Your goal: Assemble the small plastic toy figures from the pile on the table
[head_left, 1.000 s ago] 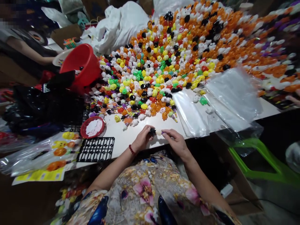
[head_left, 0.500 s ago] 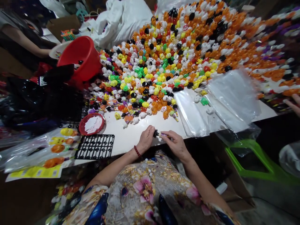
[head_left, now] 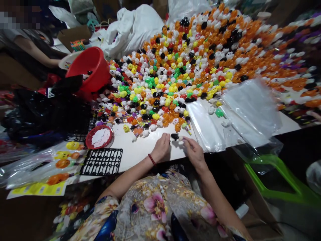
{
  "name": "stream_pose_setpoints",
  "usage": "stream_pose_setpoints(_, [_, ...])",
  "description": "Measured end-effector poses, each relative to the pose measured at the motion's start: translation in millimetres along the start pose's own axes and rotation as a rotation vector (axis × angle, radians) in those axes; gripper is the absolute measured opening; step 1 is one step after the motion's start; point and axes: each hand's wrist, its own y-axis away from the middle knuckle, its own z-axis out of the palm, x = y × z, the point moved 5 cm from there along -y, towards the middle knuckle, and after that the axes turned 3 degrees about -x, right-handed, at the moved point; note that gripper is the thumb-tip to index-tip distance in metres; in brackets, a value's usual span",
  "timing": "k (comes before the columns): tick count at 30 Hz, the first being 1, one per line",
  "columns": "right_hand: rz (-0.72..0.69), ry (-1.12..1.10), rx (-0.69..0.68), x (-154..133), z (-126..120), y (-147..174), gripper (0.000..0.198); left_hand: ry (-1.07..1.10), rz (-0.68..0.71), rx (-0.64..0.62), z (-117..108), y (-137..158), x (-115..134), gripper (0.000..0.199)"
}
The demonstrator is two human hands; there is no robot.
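My right hand [head_left: 195, 149] pinches a small figure stick [head_left: 181, 138] over the front edge of the white table. The stick carries a black piece at its far end and a white piece nearer my fingers. Just left of it is my left hand [head_left: 162, 146], with a red bead bracelet at the wrist. Its fingers are curled together, apart from the black piece, and whatever they may hold is hidden. Beyond both hands lies a large heap of small plastic figures [head_left: 160, 97] in orange, white, yellow, black, green and red.
To the left are a black plastic grid [head_left: 102, 162], a red basket [head_left: 111, 138] with paper slips and a red tub [head_left: 86, 67]. Clear plastic bags [head_left: 250, 107] lie at the right. A green stool [head_left: 276, 180] stands below. Another person's arm [head_left: 37, 52] reaches in at upper left.
My right hand has drawn the stick away from my left hand, so the black piece now shows clear of the left fingers. The camera view has shifted slightly.
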Motion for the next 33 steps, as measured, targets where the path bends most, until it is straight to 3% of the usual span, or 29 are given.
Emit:
stream_pose_setpoints(3, [-0.074,0.302,0.155,14.7,-23.3,-16.4,0.037,-0.271,0.105,0.176,-10.5,-29.1,1.7,0.012])
stream_pose_setpoints(5, [-0.128,0.496,0.226,18.2,-27.7,-21.9,0.034,-0.473,0.157,0.241,-11.6,-48.0,4.0,0.023])
stream_pose_setpoints(8, [-0.236,0.610,0.260,14.0,-16.4,-23.7,0.035,-0.650,0.185,0.248,-6.6,-70.0,6.1,0.029])
stream_pose_setpoints(11, [-0.361,0.577,0.226,4.1,5.4,-24.0,0.036,-0.632,0.227,0.234,-3.6,-74.7,6.8,0.019])
stream_pose_setpoints(14, [-0.480,0.489,0.157,-7.7,28.6,-26.7,0.032,-0.356,0.224,0.308,-14.0,-55.6,1.8,0.022])
stream_pose_setpoints(17, [-0.550,0.406,0.034,-20.7,52.9,-32.1,0.029,0.179,0.058,0.373,-33.1,-22.1,-18.8,0.022])
stream_pose_setpoints(20, [-0.529,0.378,-0.090,-31.6,76.6,-41.9,0.029,0.780,-0.181,0.280,-43.1,8.4,-43.5,0.020])
stream_pose_setpoints(22, [-0.494,0.380,-0.159,-36.2,90.2,-50.9,0.030,1.067,-0.264,0.233,-49.6,23.5,-52.6,0.023])
stream_pose_setpoints(25, [-0.468,0.391,-0.231,-41.3,106.0,-65.5,0.032,1.268,-0.315,0.235,-60.6,38.3,-60.6,0.023])
stream_pose_setpoints(33, [-0.580,0.490,-0.495,-73.3,154.4,-85.3,0.038,1.448,-0.334,0.198,-64.9,54.5,-67.2,0.022])
